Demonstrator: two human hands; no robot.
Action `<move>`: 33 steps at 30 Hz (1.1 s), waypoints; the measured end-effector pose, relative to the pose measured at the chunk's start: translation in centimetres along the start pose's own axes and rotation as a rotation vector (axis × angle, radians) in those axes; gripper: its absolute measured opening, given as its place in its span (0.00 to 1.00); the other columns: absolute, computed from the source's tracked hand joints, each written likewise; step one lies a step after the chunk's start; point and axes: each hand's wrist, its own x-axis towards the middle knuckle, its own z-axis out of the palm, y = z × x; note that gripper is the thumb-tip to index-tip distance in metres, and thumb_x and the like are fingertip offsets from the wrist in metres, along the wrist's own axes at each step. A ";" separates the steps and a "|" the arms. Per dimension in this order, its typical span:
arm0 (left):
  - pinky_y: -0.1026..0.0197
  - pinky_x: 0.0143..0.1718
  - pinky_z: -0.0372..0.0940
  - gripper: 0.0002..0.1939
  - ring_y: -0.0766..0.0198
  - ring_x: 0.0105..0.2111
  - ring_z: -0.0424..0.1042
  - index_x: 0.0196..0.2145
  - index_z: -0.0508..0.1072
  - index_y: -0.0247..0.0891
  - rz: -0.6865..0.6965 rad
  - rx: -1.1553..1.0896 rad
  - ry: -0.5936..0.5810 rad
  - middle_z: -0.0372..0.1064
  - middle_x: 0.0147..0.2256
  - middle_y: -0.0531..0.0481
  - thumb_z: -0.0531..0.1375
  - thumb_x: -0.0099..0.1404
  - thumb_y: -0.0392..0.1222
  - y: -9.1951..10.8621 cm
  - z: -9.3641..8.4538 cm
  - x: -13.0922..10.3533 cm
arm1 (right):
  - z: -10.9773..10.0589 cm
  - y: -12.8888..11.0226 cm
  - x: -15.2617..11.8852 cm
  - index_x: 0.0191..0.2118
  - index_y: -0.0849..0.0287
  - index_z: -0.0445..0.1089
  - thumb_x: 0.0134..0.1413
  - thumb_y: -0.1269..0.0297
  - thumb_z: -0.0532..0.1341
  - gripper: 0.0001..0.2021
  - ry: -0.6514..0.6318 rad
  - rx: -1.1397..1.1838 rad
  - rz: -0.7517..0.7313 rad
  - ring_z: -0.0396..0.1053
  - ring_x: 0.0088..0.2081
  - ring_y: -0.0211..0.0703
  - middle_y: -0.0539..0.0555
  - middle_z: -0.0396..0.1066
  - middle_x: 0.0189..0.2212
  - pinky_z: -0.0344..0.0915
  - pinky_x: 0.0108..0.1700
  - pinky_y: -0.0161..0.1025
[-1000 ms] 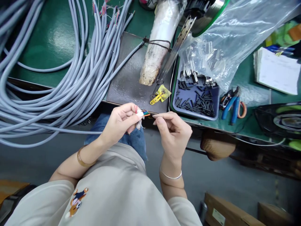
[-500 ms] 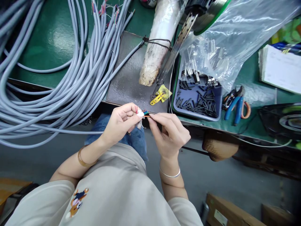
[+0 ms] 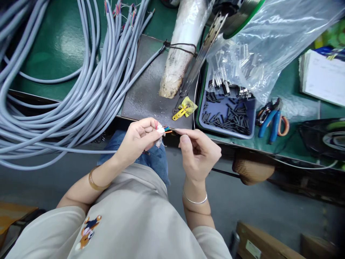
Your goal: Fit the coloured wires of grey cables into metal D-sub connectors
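Observation:
My left hand is closed on the end of a grey cable, pinching it between thumb and fingers. Thin coloured wires, among them blue, green and orange, fan out to the right of the pinch. Red strands stick up above the fingertips, and a white scrap hangs under the thumb. My right hand is at the wire tips with its index finger stretched towards them. Its thumb stands apart from the index finger, and the other fingers are curled. Whether the index fingertip touches a wire I cannot tell.
A bundle of grey cables covers the left bench. Beyond my hands are a wrapped post and a yellow clip. At right stand a bin of black tubes under bagged metal connectors, and blue-handled pliers.
My right hand has drawn slightly to the right, and its thumb and index finger have parted from the wires. More of the coloured wires shows. My left hand has stayed in place.

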 end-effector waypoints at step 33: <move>0.72 0.14 0.50 0.18 0.76 0.12 0.58 0.29 0.68 0.36 0.065 -0.082 -0.061 0.70 0.19 0.56 0.73 0.58 0.47 0.5 -1.5 -0.1 | 1.1 -1.9 0.4 0.37 0.57 0.78 0.65 0.70 0.62 0.07 -0.036 -0.049 -0.071 0.67 0.26 0.32 0.49 0.75 0.29 0.61 0.29 0.34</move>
